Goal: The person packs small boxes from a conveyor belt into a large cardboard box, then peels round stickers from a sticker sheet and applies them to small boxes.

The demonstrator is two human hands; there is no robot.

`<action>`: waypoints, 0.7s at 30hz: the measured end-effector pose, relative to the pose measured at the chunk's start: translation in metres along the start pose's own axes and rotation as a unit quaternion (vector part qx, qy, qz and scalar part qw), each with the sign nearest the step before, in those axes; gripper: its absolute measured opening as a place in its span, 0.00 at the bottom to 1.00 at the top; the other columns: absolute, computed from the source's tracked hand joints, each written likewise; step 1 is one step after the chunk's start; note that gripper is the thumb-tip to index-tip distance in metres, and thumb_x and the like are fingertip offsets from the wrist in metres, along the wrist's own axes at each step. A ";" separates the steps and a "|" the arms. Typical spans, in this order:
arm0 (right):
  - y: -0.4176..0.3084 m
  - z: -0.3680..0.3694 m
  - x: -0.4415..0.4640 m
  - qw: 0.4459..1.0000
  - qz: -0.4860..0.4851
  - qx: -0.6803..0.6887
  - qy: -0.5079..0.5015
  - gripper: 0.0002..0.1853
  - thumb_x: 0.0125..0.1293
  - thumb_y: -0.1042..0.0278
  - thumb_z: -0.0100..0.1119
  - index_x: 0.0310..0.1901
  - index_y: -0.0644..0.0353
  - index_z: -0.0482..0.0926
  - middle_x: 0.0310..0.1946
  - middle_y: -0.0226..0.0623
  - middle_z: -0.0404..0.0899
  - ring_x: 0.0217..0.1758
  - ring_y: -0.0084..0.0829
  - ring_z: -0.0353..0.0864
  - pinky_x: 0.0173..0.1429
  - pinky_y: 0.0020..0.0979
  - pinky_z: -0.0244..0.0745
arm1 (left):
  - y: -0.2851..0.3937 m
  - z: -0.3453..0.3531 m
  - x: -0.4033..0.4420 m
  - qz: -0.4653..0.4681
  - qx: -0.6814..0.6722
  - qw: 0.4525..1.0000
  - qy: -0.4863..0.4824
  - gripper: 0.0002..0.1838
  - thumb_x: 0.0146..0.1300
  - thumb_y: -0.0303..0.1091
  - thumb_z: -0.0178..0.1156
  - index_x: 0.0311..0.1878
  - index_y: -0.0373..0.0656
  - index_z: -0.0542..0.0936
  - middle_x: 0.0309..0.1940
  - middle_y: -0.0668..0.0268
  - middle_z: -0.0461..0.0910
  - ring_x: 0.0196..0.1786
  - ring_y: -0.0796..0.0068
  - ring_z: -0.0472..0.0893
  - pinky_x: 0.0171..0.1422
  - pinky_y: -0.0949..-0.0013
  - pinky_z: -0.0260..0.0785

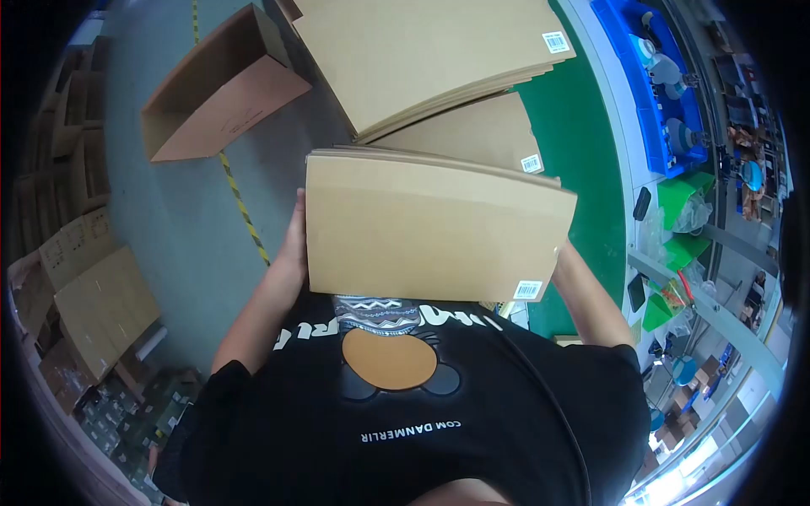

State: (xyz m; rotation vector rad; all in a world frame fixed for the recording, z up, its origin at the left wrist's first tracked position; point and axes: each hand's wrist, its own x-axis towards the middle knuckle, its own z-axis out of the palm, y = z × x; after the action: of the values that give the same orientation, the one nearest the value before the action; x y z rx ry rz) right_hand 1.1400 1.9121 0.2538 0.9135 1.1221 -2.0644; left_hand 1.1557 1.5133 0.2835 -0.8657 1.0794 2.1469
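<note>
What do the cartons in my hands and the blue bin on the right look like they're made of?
Cartons: probably cardboard with a matte finish, judging by the plain brown faces and thin layered edges. Blue bin: likely molded plastic, fairly smooth, judging by its even colour and rigid walls.

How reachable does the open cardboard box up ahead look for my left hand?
Probably not: the left hand is holding the flat cardboard stack, and the open cardboard box sits farther ahead.

Brown cardboard stack (430, 226), held up, flat layers visible, barcode label (528, 290) near one corner
</note>
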 end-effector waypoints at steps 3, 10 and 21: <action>-0.008 0.007 0.012 0.996 0.012 0.061 0.057 0.40 0.69 0.28 0.36 0.65 0.57 0.69 0.53 0.41 0.78 0.60 0.35 0.76 0.64 0.40 0.72 | -0.011 -0.014 0.006 0.015 -0.027 0.999 0.045 0.44 0.65 0.73 0.42 0.72 0.47 0.63 0.67 0.55 0.68 0.67 0.56 0.71 0.68 0.52 0.67; -0.071 -0.032 0.069 0.924 0.090 -0.357 -0.106 0.34 0.72 0.33 0.38 0.59 0.58 0.76 0.46 0.38 0.81 0.49 0.26 0.79 0.56 0.30 0.73 | -0.033 -0.051 0.020 -0.161 -0.336 0.927 -0.047 0.38 0.70 0.66 0.40 0.71 0.47 0.64 0.64 0.55 0.71 0.63 0.57 0.74 0.66 0.54 0.68; -0.073 0.079 0.105 0.717 0.008 -0.658 -0.229 0.35 0.72 0.40 0.44 0.66 0.65 0.69 0.63 0.53 0.70 0.68 0.44 0.68 0.71 0.37 0.61 | -0.072 -0.040 0.008 0.314 0.206 0.918 -0.128 0.35 0.73 0.61 0.36 0.72 0.45 0.63 0.68 0.58 0.67 0.69 0.58 0.68 0.74 0.53 0.57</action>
State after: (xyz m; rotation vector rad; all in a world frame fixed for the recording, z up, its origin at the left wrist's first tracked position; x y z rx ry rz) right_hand 1.0014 1.8575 0.2350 -0.3046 1.7641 -0.8444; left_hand 1.2149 1.5183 0.2255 -0.0241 1.7484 2.2861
